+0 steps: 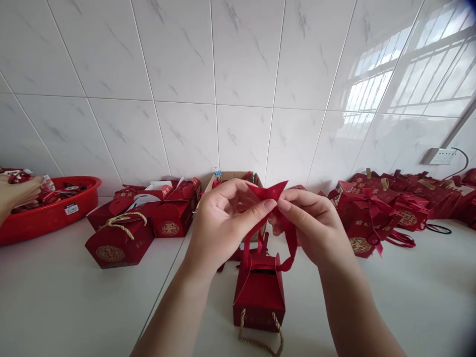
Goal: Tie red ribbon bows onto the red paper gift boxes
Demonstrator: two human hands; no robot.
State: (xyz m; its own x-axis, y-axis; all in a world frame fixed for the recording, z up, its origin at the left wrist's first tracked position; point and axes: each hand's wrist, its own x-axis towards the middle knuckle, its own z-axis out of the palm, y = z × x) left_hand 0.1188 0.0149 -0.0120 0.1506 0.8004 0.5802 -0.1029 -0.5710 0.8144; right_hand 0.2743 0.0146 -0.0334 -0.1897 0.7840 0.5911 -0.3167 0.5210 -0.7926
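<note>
Two grips, left hand [225, 223] and right hand [316, 223], pinch closed on a ribbon [292, 245] at centre, looped through the box [259, 293] at lower centre; the far-left basin [48, 224] holds wrapped packets [47, 185].

Red basin [44, 221] of packets [51, 197] at left, marbled tile wall [241, 64], white power strip [440, 156]

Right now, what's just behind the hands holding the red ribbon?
A cardboard box, showing its back edge and some red inside. The left hand, right hand and ribbon cover most of it, so the rest can't be seen.
</note>
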